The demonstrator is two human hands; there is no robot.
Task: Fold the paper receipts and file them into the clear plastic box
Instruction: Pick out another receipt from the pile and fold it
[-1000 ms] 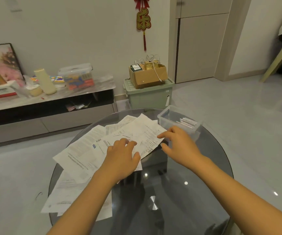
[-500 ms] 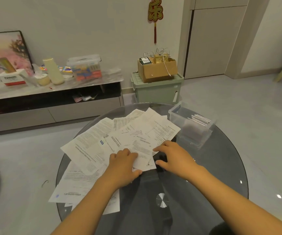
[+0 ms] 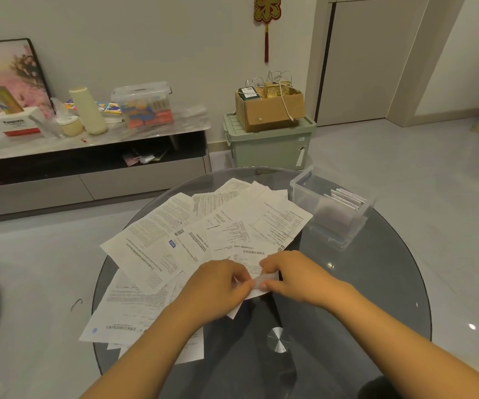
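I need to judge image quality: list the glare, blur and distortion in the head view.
Head view: ceiling lights glint off the glass table; wide-angle lens bends its rim; both hands, left hand and right hand, look slightly motion-softened pinching the receipt; clear plastic box stays sharp.

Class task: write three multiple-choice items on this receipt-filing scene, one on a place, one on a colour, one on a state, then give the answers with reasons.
1. Where is the clear plastic box on the round dark glass table?
A. far right side
B. near left edge
C. under the papers

2. What colour is the lidded storage bin on the floor?
A. red
B. pale green
C. black

3. What are the left hand and right hand doing?
A. resting apart
B. lifting the box
C. pinching one white paper receipt

Answers: A, the box stands right of the spread papers; B, its walls are pale green; C, both hands' fingers meet on the sheet's near edge.
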